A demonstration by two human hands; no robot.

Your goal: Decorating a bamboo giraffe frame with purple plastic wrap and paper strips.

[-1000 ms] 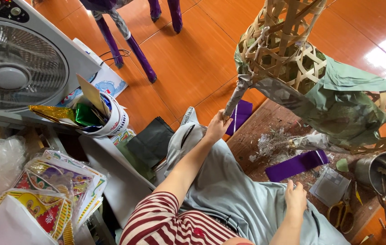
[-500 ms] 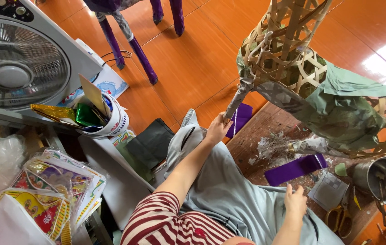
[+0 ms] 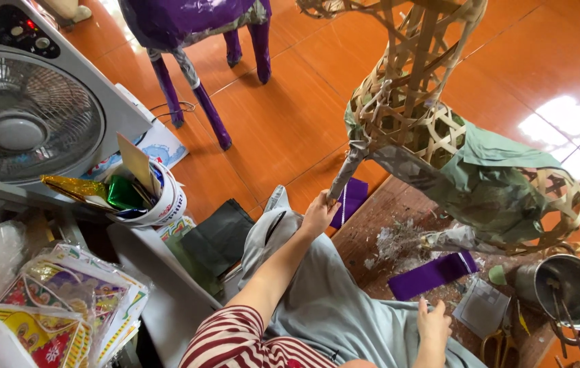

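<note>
Two hands at work | left hand (image 3: pixel 318 212) clenched around paper-wrapped leg (image 3: pixel 344 174) of bamboo animal frame (image 3: pixel 426 129), which stands on floor before the knees | right hand (image 3: pixel 434 326) released, fingers loose beside purple paper strip (image 3: pixel 433 274) | body half covered with green paper, neck and rump bare weave | frame top cut off; metal pot (image 3: pixel 566 289) contents unclear

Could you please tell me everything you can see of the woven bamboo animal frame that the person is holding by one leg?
The woven bamboo animal frame is an open lattice of pale split strips, shaped like a four-legged figure and tilted above a wooden board. Grey-green paper covers part of its body, and one leg is wrapped too; the neck and rump remain bare weave. The left hand grips the foot of that wrapped leg. The right hand is apart from it, lower down near a purple paper strip.
</note>
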